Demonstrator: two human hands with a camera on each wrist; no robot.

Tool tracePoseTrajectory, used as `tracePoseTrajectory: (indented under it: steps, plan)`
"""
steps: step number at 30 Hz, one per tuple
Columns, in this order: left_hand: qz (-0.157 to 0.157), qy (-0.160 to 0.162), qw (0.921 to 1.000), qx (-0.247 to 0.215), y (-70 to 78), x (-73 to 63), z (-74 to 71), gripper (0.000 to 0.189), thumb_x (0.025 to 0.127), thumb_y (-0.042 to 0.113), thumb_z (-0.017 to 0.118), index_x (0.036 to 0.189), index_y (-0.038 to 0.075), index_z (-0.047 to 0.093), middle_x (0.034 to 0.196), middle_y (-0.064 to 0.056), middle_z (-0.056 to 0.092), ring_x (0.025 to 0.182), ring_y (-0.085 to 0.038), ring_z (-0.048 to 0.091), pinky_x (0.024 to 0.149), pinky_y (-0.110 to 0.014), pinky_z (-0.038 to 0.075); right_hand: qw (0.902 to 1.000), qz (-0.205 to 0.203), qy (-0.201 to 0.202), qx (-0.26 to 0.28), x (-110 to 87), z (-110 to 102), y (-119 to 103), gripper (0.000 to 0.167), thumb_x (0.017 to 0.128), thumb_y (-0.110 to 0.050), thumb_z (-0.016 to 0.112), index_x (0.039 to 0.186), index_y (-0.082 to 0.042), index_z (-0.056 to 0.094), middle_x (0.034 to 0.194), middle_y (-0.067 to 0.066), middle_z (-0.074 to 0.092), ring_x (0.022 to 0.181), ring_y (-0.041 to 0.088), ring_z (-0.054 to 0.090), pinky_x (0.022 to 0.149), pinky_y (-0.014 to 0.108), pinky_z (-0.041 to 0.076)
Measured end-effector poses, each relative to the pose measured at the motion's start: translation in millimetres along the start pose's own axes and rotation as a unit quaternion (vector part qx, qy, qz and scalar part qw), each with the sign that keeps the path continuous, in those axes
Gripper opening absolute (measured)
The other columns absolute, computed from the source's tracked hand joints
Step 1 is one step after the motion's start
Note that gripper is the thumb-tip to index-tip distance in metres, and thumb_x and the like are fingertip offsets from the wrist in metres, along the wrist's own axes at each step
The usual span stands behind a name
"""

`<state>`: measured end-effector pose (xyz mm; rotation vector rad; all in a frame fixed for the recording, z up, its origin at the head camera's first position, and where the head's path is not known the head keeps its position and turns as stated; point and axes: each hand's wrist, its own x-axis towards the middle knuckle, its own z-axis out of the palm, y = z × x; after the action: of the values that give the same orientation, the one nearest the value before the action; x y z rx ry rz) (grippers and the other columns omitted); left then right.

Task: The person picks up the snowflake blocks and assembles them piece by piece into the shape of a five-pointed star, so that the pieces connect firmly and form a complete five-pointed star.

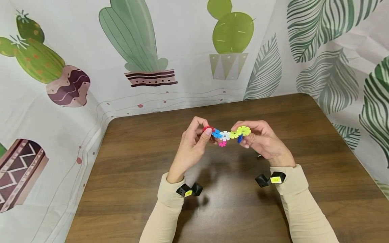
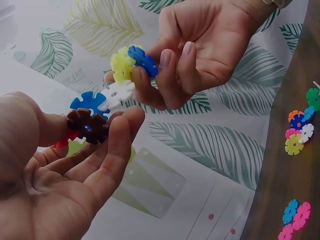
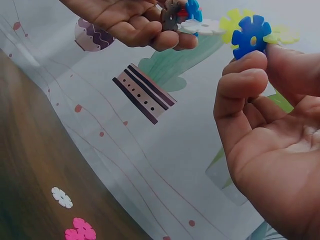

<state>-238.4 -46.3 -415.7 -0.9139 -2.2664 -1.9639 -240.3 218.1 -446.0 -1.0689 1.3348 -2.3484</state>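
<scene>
A short chain of notched, flower-shaped plastic discs spans both hands above the table. My left hand [image 1: 190, 146] pinches the end with a red disc [image 1: 208, 129] between thumb and fingers. A brown disc [image 2: 88, 125] stands beside that red one in the left wrist view. Along the middle run a light blue disc [image 1: 216, 133] and a white disc [image 1: 225, 135]. My right hand [image 1: 265, 141] pinches the other end, where yellow discs [image 1: 243, 131] join a dark blue disc [image 3: 251, 37]. Fingertips hide part of both ends.
Beneath the hands is a brown wooden table [image 1: 127, 162], with a plant-printed cloth [image 1: 188, 50] behind it. Loose discs lie there: a pink disc [image 1: 223, 143], a white disc [image 3: 62, 197], and a multicoloured cluster [image 2: 298, 121].
</scene>
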Motion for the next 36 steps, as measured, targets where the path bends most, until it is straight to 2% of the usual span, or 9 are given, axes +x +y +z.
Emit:
tracePoseTrajectory:
  steps: [6, 9, 12, 17, 21, 25, 29, 32, 36]
  plan:
    - [-0.002, -0.002, 1.0, -0.006, -0.9, 0.0, 0.1, 0.014, 0.11, 0.013, 0.06, 0.112, 0.004, 0.049, 0.094, -0.025, 0.076, 0.084, -0.041, 0.079, 0.083, -0.05, 0.068, 0.9995, 0.017, 0.001, 0.026, 0.3, 1.1, -2.4, 0.056, 0.106, 0.011, 0.025, 0.135, -0.001, 0.071, 0.135, 0.007, 0.072, 0.086, 0.014, 0.062, 0.066, 0.028, 0.04]
    - [-0.005, -0.002, 1.0, -0.006, -0.9, 0.2, -0.6, 0.014, 0.11, 0.012, 0.059, 0.112, 0.004, 0.049, 0.094, -0.025, 0.076, 0.085, -0.046, 0.078, 0.083, -0.045, 0.068, 0.9987, 0.002, -0.028, 0.043, 2.0, 0.8, -2.9, 0.063, 0.105, 0.01, 0.015, 0.141, 0.004, 0.066, 0.144, 0.012, 0.069, 0.096, 0.016, 0.064, 0.076, 0.025, 0.051]
    - [-0.005, 0.0, 1.0, 0.002, -0.4, 0.4, -1.4, 0.014, 0.11, 0.014, 0.059, 0.113, 0.005, 0.049, 0.094, -0.021, 0.078, 0.083, -0.037, 0.079, 0.081, -0.038, 0.068, 0.9974, -0.004, -0.042, 0.058, 3.6, 1.5, -2.8, 0.065, 0.107, 0.006, 0.01, 0.142, 0.005, 0.065, 0.148, 0.015, 0.066, 0.102, 0.018, 0.064, 0.082, 0.025, 0.054]
    - [-0.009, 0.007, 0.9999, 0.009, -0.8, 0.6, -2.0, 0.014, 0.111, 0.016, 0.059, 0.113, 0.006, 0.049, 0.095, -0.023, 0.077, 0.079, -0.017, 0.078, 0.079, -0.037, 0.068, 0.998, 0.039, 0.027, 0.04, 3.8, 7.8, -4.4, 0.058, 0.116, -0.007, 0.019, 0.133, -0.004, 0.074, 0.142, 0.009, 0.07, 0.092, 0.016, 0.066, 0.077, 0.022, 0.056]
    - [-0.013, 0.01, 0.9998, 0.009, -1.6, 0.6, -2.1, 0.014, 0.111, 0.016, 0.058, 0.113, 0.006, 0.049, 0.095, -0.022, 0.078, 0.079, -0.014, 0.077, 0.079, -0.036, 0.068, 0.9941, 0.074, 0.079, 0.008, 4.4, 11.4, -5.4, 0.048, 0.119, -0.019, 0.027, 0.132, -0.006, 0.072, 0.134, 0.003, 0.071, 0.084, 0.014, 0.067, 0.071, 0.02, 0.054]
    - [-0.021, 0.012, 0.9996, 0.013, -2.0, 0.7, -2.2, 0.014, 0.111, 0.016, 0.059, 0.113, 0.006, 0.05, 0.094, -0.018, 0.078, 0.079, -0.016, 0.078, 0.08, -0.036, 0.068, 0.9927, 0.083, 0.087, 0.014, 6.2, 12.1, -5.0, 0.049, 0.119, -0.026, 0.028, 0.13, -0.005, 0.07, 0.13, 0.002, 0.072, 0.084, 0.012, 0.068, 0.069, 0.019, 0.054]
    - [-0.031, 0.015, 0.9992, 0.019, -1.6, 0.7, -3.0, 0.014, 0.111, 0.017, 0.058, 0.113, 0.006, 0.05, 0.095, -0.023, 0.078, 0.079, -0.016, 0.077, 0.08, -0.035, 0.068, 0.9943, 0.074, 0.071, 0.028, 7.3, 12.5, -5.5, 0.054, 0.119, -0.031, 0.027, 0.126, -0.008, 0.075, 0.128, 0.001, 0.075, 0.085, 0.012, 0.069, 0.071, 0.019, 0.052]
    - [-0.034, 0.015, 0.9991, 0.018, -1.4, 1.1, -3.4, 0.014, 0.111, 0.017, 0.058, 0.114, 0.006, 0.05, 0.096, -0.028, 0.077, 0.079, -0.016, 0.077, 0.079, -0.034, 0.068, 0.9959, 0.066, 0.06, 0.015, 6.8, 12.8, -6.2, 0.048, 0.118, -0.021, 0.03, 0.128, -0.008, 0.075, 0.125, 0.001, 0.075, 0.085, 0.012, 0.065, 0.073, 0.019, 0.051]
    - [-0.037, 0.015, 0.9991, 0.013, -1.5, 1.3, -3.2, 0.013, 0.111, 0.016, 0.058, 0.114, 0.005, 0.05, 0.097, -0.029, 0.076, 0.079, -0.014, 0.077, 0.08, -0.033, 0.068, 0.992, 0.084, 0.088, -0.036, 6.2, 14.6, -7.5, 0.038, 0.11, -0.001, 0.04, 0.129, -0.004, 0.072, 0.115, 0.0, 0.075, 0.084, 0.011, 0.06, 0.072, 0.02, 0.05]
